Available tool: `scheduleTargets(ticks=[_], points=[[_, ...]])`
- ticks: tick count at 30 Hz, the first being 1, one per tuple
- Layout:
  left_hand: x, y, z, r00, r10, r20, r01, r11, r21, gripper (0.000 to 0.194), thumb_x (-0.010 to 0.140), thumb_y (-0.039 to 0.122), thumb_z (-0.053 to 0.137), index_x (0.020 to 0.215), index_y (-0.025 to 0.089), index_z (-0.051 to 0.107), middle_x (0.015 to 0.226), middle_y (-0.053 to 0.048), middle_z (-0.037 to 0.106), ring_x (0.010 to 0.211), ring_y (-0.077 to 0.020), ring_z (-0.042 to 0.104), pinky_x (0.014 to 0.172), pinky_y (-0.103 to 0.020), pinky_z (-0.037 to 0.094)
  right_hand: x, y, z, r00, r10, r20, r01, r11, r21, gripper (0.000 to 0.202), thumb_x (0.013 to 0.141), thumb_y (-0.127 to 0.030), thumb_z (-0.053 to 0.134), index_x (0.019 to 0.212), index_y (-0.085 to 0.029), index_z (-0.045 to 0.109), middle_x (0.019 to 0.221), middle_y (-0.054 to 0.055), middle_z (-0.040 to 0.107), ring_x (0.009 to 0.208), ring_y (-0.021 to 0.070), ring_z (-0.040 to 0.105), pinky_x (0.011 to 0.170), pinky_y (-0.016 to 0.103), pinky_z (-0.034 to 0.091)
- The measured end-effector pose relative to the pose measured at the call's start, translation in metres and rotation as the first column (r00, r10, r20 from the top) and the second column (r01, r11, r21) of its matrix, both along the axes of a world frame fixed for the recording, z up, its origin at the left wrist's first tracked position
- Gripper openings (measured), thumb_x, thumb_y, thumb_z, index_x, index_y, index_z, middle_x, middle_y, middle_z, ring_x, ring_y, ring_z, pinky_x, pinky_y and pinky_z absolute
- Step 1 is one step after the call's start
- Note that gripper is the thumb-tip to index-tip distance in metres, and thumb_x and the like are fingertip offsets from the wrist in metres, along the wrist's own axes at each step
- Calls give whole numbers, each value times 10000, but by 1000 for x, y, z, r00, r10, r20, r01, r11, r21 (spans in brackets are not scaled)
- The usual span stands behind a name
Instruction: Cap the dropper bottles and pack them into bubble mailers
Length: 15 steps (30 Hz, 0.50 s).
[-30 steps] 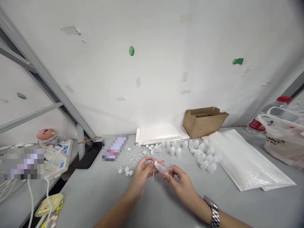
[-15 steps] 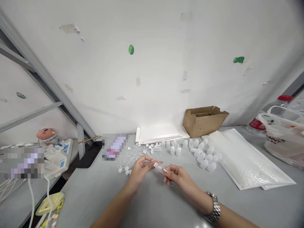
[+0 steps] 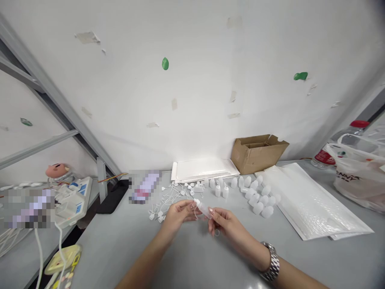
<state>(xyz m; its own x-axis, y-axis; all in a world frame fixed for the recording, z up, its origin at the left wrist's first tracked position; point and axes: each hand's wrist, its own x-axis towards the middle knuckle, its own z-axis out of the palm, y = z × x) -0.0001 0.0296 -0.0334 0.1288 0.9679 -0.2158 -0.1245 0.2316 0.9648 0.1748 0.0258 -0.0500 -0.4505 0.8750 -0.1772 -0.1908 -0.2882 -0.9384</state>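
Note:
A small translucent plastic bottle [image 3: 205, 210] lies tilted between my two hands above the table. Its base end is gripped in the closed fingers of my right hand [image 3: 223, 221]. At the other end sits a white cap [image 3: 197, 201], with a thin white strap hanging below it. The fingers of my left hand [image 3: 179, 213] close on this cap. Behind my hands lie loose white caps with straps [image 3: 161, 214]. Two capped bottles [image 3: 225, 192] stand beyond, and several uncapped translucent bottles [image 3: 258, 208] rest to the right.
White padded envelopes [image 3: 319, 208] lie at the right, and more envelopes [image 3: 204, 168] lie by the wall. An open cardboard box [image 3: 258, 154] stands at the back. A plastic bag [image 3: 357, 172] and a red-capped bottle [image 3: 323, 156] are far right. Cables and a white tray [image 3: 73, 200] occupy the left side table.
The white cap and its hanging strap now show at the bottle's neck, where my left fingers covered it before. The bottle has shifted slightly, and both hands stay close together.

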Motion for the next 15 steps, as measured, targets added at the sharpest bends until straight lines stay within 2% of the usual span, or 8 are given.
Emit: scheduleTargets(ticks=[2,7,15], points=[[-1,1,0,999,-2,-47,2,1000,6,204,648,330,725,763,161,718,758,-91,754,776,-262,692,719,-357,513,0,1,2,996,-40,82,35,997,71,440,728,-589,573,679,-152,575,540,-13,592,472,108,512,543,250,378],[-3,1,3,994,30,-105,-21,996,90,68,611,242,748,601,179,723,613,-50,726,660,-222,672,706,-325,503,0,1,4,976,-113,184,90,987,130,443,748,-599,533,664,-164,545,529,-20,574,463,114,507,536,258,386],[-4,-5,10,996,36,-77,-20,979,204,113,656,302,718,683,194,736,601,-39,705,621,-209,651,669,-322,505,-3,-3,5,964,-151,219,112,977,182,439,735,-604,547,613,-183,527,501,-32,554,464,121,498,531,259,381]])
